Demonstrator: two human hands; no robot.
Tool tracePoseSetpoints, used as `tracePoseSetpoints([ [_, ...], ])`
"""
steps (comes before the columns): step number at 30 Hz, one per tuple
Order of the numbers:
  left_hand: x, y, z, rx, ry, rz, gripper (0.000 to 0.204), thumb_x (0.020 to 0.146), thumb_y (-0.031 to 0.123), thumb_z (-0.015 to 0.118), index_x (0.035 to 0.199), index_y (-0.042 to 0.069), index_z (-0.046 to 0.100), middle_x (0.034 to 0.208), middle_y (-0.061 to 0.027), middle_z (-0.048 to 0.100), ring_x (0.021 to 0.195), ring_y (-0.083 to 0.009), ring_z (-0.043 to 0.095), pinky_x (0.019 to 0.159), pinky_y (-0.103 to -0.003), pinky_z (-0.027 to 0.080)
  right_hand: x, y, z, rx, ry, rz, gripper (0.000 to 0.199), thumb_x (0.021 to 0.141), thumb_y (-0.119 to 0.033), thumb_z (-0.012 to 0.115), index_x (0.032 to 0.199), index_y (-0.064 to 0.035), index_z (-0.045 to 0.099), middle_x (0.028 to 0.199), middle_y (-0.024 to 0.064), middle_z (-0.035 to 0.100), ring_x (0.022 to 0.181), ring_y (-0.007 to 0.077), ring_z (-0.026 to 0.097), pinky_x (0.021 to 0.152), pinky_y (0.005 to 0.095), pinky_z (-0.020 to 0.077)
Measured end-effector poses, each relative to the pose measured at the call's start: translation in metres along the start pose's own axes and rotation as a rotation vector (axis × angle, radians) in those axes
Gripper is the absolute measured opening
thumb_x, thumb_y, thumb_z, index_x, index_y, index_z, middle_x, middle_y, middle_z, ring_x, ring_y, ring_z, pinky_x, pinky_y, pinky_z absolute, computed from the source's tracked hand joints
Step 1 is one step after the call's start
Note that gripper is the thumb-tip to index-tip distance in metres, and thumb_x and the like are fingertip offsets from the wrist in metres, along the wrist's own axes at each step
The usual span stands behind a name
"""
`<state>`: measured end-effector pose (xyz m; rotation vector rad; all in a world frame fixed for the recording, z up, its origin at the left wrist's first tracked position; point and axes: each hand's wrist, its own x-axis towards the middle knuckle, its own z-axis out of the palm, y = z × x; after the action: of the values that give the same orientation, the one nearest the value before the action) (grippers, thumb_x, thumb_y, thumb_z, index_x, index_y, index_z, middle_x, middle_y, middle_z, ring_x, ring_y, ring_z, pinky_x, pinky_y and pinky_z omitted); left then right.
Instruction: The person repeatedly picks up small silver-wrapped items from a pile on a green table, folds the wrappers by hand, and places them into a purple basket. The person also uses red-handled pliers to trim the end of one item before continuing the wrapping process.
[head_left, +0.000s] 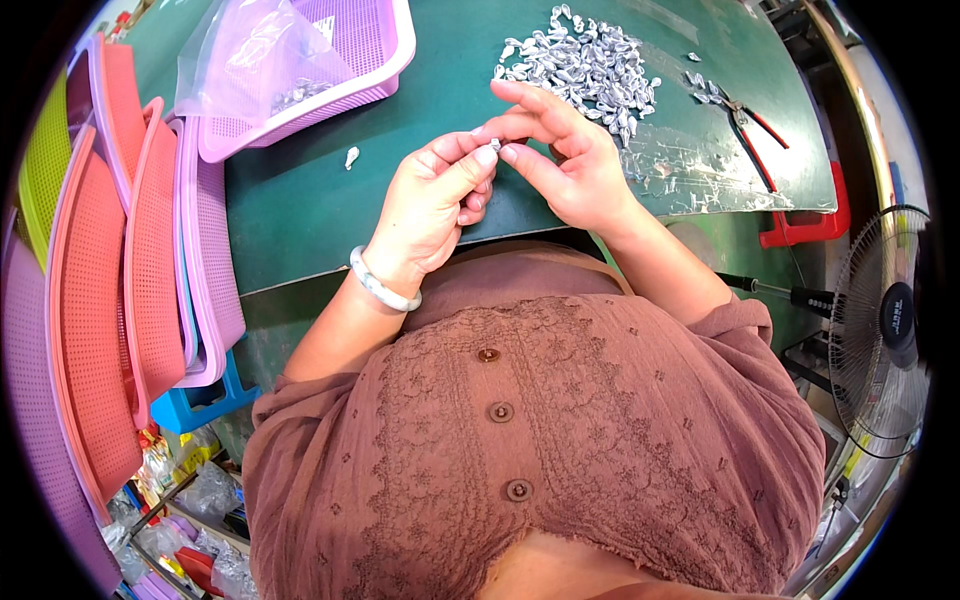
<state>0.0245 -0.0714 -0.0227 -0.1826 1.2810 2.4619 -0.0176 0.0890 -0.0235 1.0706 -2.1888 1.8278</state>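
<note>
In front of my chest, above the table's near edge, both hands meet at one small silver-grey metal piece. My left hand, a pale bangle at its wrist, pinches it between thumb and fingers. From the other side my right hand closes its thumb and a fingertip on it, the other fingers raised and curved. The fingertips cover most of the piece. Just beyond the right hand lies a loose pile of silver-grey drop-shaped metal pieces. One single drop-shaped piece rests apart, left of my left hand.
Red-handled pliers lie on the green table at right, beside several more pieces. A purple basket holding a clear plastic bag stands far left. Stacked coloured baskets fill the left side; a fan stands right.
</note>
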Motion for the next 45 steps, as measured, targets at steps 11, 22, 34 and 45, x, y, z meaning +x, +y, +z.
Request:
tracePoseSetpoints([
  [11, 0.001, -0.001, -0.002, -0.012, -0.045, 0.028, 0.013, 0.084, 0.012, 0.059, 0.095, 0.006, 0.056, 0.069, 0.0029, 0.050, 0.054, -0.0035, 0.042, 0.045, -0.014, 0.032, -0.002, -0.006, -0.002, -0.034, -0.005, -0.039, 0.046, 0.078, 0.000, 0.057, 0.122, -0.0020, 0.045, 0.096, 0.0079, 0.065, 0.095, 0.0155, 0.058, 0.089, 0.0291, 0.0410],
  [22, 0.001, -0.003, -0.002, 0.015, -0.047, 0.067, 0.014, 0.084, 0.011, 0.059, 0.096, 0.006, 0.056, 0.072, 0.0029, 0.051, 0.055, -0.0034, 0.043, 0.047, -0.015, 0.034, -0.002, -0.006, -0.002, -0.018, 0.005, -0.057, 0.046, 0.078, 0.000, 0.058, 0.122, -0.0024, 0.045, 0.096, 0.0074, 0.065, 0.094, 0.0157, 0.058, 0.088, 0.0294, 0.0412],
  [34, -0.001, -0.001, -0.003, 0.197, -0.013, 0.095, 0.012, 0.083, 0.015, 0.060, 0.090, 0.005, 0.059, 0.065, 0.0046, 0.049, 0.053, -0.0019, 0.040, 0.045, -0.014, 0.031, -0.002, -0.010, -0.012, -0.070, -0.008, -0.049, 0.049, 0.078, 0.004, 0.057, 0.124, -0.0005, 0.042, 0.081, 0.0040, 0.062, 0.082, 0.0108, 0.057, 0.089, 0.0290, 0.0373],
  [45, -0.001, 0.000, -0.002, 0.260, -0.005, 0.074, 0.013, 0.085, 0.016, 0.058, 0.089, 0.004, 0.058, 0.062, 0.0034, 0.047, 0.050, -0.0028, 0.038, 0.043, -0.014, 0.028, -0.003, -0.011, -0.013, -0.029, -0.029, 0.051, 0.050, 0.077, 0.003, 0.058, 0.125, -0.0003, 0.042, 0.078, 0.0034, 0.062, 0.077, 0.0093, 0.056, 0.085, 0.0263, 0.0393],
])
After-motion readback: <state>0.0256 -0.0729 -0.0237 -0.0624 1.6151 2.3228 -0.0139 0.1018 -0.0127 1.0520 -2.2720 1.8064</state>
